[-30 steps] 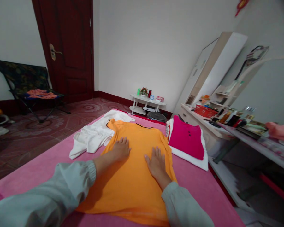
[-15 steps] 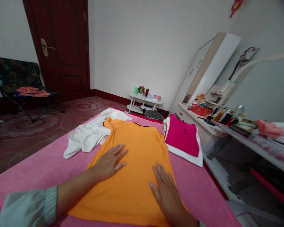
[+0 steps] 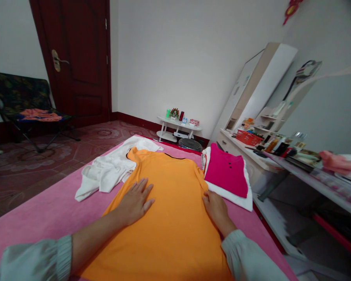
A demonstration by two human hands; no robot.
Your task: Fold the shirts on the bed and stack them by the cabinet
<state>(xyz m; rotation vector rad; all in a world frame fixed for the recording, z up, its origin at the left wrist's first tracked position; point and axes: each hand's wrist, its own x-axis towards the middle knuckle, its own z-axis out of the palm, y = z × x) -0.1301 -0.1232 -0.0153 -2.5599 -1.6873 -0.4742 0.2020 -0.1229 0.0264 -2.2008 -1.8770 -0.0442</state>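
Observation:
An orange shirt (image 3: 169, 203) lies spread flat on the pink bed cover (image 3: 52, 207). My left hand (image 3: 134, 201) rests flat on the middle of the shirt with its fingers stretched out and apart. My right hand (image 3: 216, 208) sits at the shirt's right edge with its fingers curled in around the cloth. Both of my sleeves are pale grey-green.
A crumpled white garment (image 3: 108, 171) lies left of the orange shirt. A folded magenta shirt (image 3: 226, 171) sits on folded white cloth (image 3: 240, 201) at the right. A cluttered dresser (image 3: 251, 150) stands beside the bed, with a small white table (image 3: 179, 125), a folding chair (image 3: 23, 101) and a dark door (image 3: 82, 58) beyond.
My right hand moved from lying flat on the lower shirt up to its right edge and curled its fingers. My left hand stayed flat, shifting slightly.

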